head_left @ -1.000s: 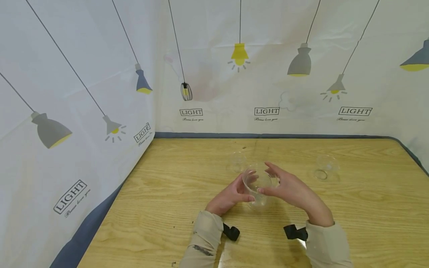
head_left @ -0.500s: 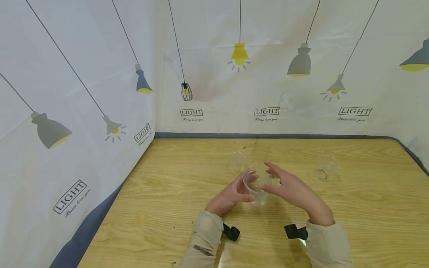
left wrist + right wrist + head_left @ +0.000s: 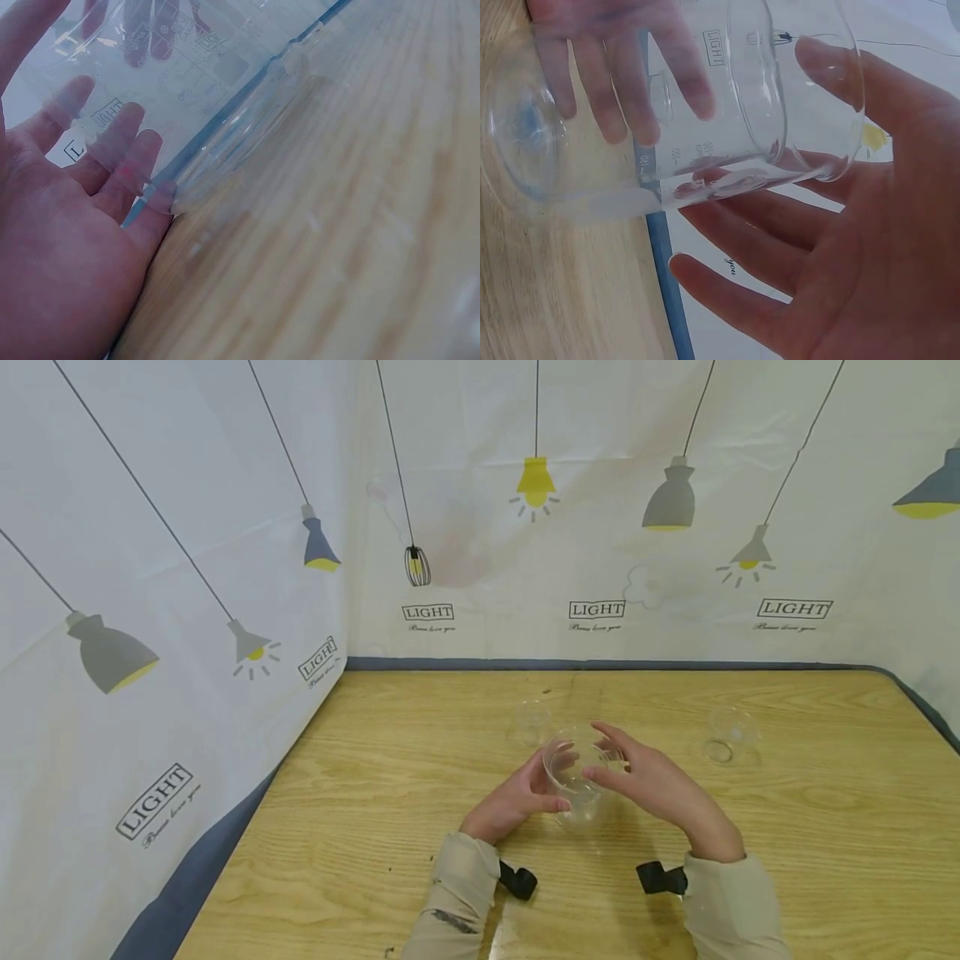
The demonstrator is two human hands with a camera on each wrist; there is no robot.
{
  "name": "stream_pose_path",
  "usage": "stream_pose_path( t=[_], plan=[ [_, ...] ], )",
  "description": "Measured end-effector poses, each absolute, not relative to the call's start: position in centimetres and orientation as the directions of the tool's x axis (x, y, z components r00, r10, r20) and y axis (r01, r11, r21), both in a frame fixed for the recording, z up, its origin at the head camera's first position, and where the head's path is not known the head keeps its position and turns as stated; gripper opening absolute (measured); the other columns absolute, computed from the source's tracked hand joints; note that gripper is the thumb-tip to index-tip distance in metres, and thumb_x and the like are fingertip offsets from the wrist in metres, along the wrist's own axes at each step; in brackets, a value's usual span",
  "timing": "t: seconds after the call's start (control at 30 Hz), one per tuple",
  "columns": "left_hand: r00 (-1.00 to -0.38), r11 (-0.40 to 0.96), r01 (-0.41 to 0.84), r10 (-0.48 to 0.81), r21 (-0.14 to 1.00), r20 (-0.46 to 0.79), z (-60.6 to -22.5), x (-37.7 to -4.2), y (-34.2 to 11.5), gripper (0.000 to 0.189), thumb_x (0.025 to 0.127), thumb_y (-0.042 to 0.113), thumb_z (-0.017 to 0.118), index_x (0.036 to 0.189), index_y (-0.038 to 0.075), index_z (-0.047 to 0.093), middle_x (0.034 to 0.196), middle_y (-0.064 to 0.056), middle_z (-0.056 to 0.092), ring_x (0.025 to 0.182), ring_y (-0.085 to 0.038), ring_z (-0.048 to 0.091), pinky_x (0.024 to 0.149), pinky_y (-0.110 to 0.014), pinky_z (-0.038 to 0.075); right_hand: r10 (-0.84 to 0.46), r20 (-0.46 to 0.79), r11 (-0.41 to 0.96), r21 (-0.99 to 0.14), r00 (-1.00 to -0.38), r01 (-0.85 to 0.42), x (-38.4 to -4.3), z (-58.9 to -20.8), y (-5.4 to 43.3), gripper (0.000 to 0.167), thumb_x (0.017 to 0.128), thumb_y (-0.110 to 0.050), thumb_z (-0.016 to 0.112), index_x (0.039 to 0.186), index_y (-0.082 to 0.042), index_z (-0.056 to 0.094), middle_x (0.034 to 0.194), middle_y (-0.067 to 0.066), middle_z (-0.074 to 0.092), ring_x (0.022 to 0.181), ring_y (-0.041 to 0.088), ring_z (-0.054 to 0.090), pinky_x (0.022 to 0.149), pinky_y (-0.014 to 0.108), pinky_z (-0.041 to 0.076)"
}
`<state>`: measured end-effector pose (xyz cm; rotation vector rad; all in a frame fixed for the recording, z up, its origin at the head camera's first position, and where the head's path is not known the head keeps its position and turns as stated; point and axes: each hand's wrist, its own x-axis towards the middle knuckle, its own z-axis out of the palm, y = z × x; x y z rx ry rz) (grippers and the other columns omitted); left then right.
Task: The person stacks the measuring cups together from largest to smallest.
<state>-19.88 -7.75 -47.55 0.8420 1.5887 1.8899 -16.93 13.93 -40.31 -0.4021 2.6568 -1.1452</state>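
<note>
A clear glass beaker stands on the table between both hands, tilted in the right wrist view only by the camera's angle. Inside its mouth shows a second glass rim, apparently of a smaller beaker nested within. My left hand holds the outer beaker's left side, fingers behind and thumb in front. Printed graduations show through the glass in the left wrist view. My right hand hovers around the mouth on the right, fingers and thumb spread and fairly straight. Whether its fingertips touch the glass is hard to tell.
Behind the hands stands a small clear glass vessel. Another clear glass vessel is at the back right. The wooden table meets a white curtain printed with lamps. Black straps hang at the wrists.
My right thumb has shifted slightly up and away from the front of the beaker's mouth. The inner rim appears to sit lower. My left hand stays in place.
</note>
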Motion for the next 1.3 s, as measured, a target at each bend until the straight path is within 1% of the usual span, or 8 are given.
stream_pose_path(
  t=[0.23, 0.37, 0.6, 0.87, 1.0, 1.1, 1.23, 1.3],
  plan=[
    [-0.661, -0.152, 0.000, 0.742, 0.988, 0.114, -47.3, -19.8, -7.8, 0.082, 0.082, 0.013, 0.065, 0.143, 0.028, 0.012, 0.146, -0.002, 0.021, 0.134, -0.025, 0.012, 0.100, -0.031, 0.028, -0.326, -0.083, 0.657, -0.736, -0.942, -0.162, -17.1, -40.7, 14.0, 0.081, 0.078, -0.063, 0.048, 0.142, -0.020, 0.023, 0.131, 0.015, 0.044, 0.114, 0.033, 0.046, 0.083, 0.051, 0.040],
    [-0.664, -0.156, -0.002, 0.739, 0.988, 0.115, -47.1, -19.7, -7.8, 0.081, 0.082, 0.012, 0.064, 0.142, 0.031, 0.014, 0.145, -0.002, 0.021, 0.134, -0.025, 0.013, 0.100, -0.031, 0.028, -0.326, -0.073, 0.656, -0.736, -0.943, -0.170, -17.2, -40.7, 14.1, 0.080, 0.079, -0.064, 0.047, 0.141, -0.021, 0.024, 0.131, 0.012, 0.044, 0.114, 0.032, 0.046, 0.084, 0.051, 0.040],
    [-0.664, -0.149, 0.001, 0.740, 0.989, 0.112, -47.0, -19.7, -7.7, 0.081, 0.083, 0.011, 0.063, 0.143, 0.029, 0.013, 0.146, -0.002, 0.021, 0.134, -0.024, 0.012, 0.100, -0.031, 0.028, -0.337, -0.045, 0.636, -0.748, -0.940, -0.192, -17.5, -40.9, 14.4, 0.070, 0.084, -0.059, 0.044, 0.140, -0.021, 0.027, 0.130, 0.011, 0.045, 0.115, 0.033, 0.045, 0.086, 0.050, 0.040],
    [-0.672, -0.135, -0.003, 0.734, 0.991, 0.098, -46.9, -19.7, -7.7, 0.078, 0.082, 0.009, 0.064, 0.141, 0.032, 0.018, 0.147, -0.012, 0.016, 0.134, -0.025, 0.014, 0.101, -0.031, 0.026, -0.320, -0.014, 0.618, -0.761, -0.947, -0.197, -17.7, -41.2, 14.7, 0.063, 0.087, -0.056, 0.040, 0.138, -0.019, 0.032, 0.129, 0.011, 0.048, 0.113, 0.033, 0.047, 0.086, 0.050, 0.039],
    [-0.679, -0.126, 0.005, 0.728, 0.992, 0.096, -46.8, -19.7, -7.7, 0.079, 0.082, 0.004, 0.062, 0.143, 0.025, 0.016, 0.146, -0.013, 0.018, 0.133, -0.024, 0.015, 0.102, -0.031, 0.024, -0.295, 0.009, 0.625, -0.755, -0.956, -0.200, -17.9, -41.2, 14.9, 0.061, 0.089, -0.053, 0.038, 0.138, -0.017, 0.033, 0.127, 0.013, 0.049, 0.110, 0.033, 0.050, 0.085, 0.050, 0.041],
    [-0.680, -0.138, 0.006, 0.725, 0.990, 0.105, -46.9, -19.7, -7.7, 0.079, 0.082, 0.004, 0.063, 0.143, 0.019, 0.015, 0.146, -0.013, 0.019, 0.133, -0.024, 0.016, 0.102, -0.032, 0.024, -0.276, 0.025, 0.628, -0.752, -0.961, -0.200, -18.0, -41.4, 15.0, 0.059, 0.090, -0.053, 0.037, 0.137, -0.017, 0.034, 0.125, 0.013, 0.050, 0.108, 0.033, 0.051, 0.083, 0.049, 0.042],
    [-0.686, -0.168, 0.013, 0.715, 0.986, 0.131, -47.3, -19.8, -7.6, 0.081, 0.081, 0.007, 0.065, 0.143, 0.016, 0.015, 0.145, -0.013, 0.022, 0.133, -0.024, 0.017, 0.102, -0.032, 0.025, -0.253, 0.053, 0.634, -0.746, -0.966, -0.206, -18.2, -41.6, 15.3, 0.058, 0.091, -0.051, 0.036, 0.136, -0.016, 0.036, 0.124, 0.013, 0.051, 0.108, 0.032, 0.050, 0.084, 0.050, 0.040],
    [-0.685, -0.171, 0.010, 0.717, 0.985, 0.131, -47.4, -19.9, -7.6, 0.080, 0.080, 0.007, 0.066, 0.143, 0.019, 0.017, 0.145, -0.013, 0.021, 0.133, -0.024, 0.017, 0.102, -0.032, 0.025, -0.243, 0.070, 0.639, -0.739, -0.968, -0.214, -18.2, -41.8, 15.5, 0.057, 0.092, -0.051, 0.035, 0.136, -0.015, 0.037, 0.124, 0.012, 0.051, 0.109, 0.032, 0.050, 0.085, 0.050, 0.040]
  ],
)
